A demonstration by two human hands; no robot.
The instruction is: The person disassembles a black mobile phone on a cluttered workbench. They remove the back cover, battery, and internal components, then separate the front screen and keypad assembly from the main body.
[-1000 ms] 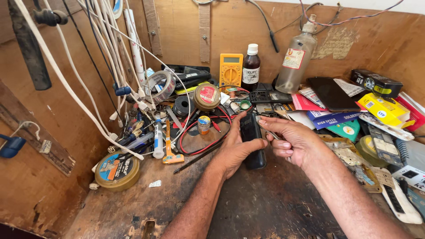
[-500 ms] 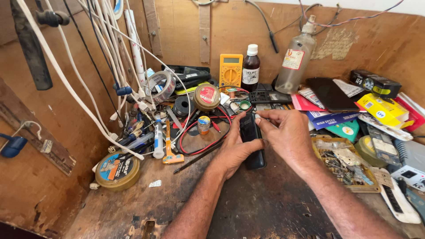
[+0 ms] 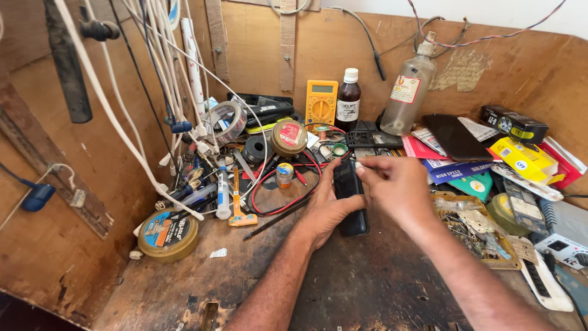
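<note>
Change since earlier frame: right hand [image 3: 401,187] is seen shifted slightly left over the upper end of the black handset [image 3: 350,199]; the left hand [image 3: 324,208] is seen unmoved under it.
Handset position: held just above the desk [image 3: 367,288] at scene centre, cradled along its left edge.
Long axis: runs from near the person away toward the back wall, tilted slightly left at the far end.
Left grip: closed around the handset's lower body, thumb up along its side.
Right grip: fingertips [image 3: 361,167] are pinched at the handset's top corner; whether something small is held there cannot be told.
Nearer hand: both are touching it; the right covers the far end, the left the near end.
Surroundings, left: red and black test leads [image 3: 269,184], a small solder tin [image 3: 284,175] and an orange-handled tool [image 3: 236,202] lie just beside the left hand.
Surroundings, right: a tray of small parts [image 3: 474,227] sits near the right wrist.
Behind: a yellow multimeter [image 3: 321,103] and a dark bottle [image 3: 348,98] stand well apart against the wall.
Obstruction: none is seen between hands and handset.
</note>
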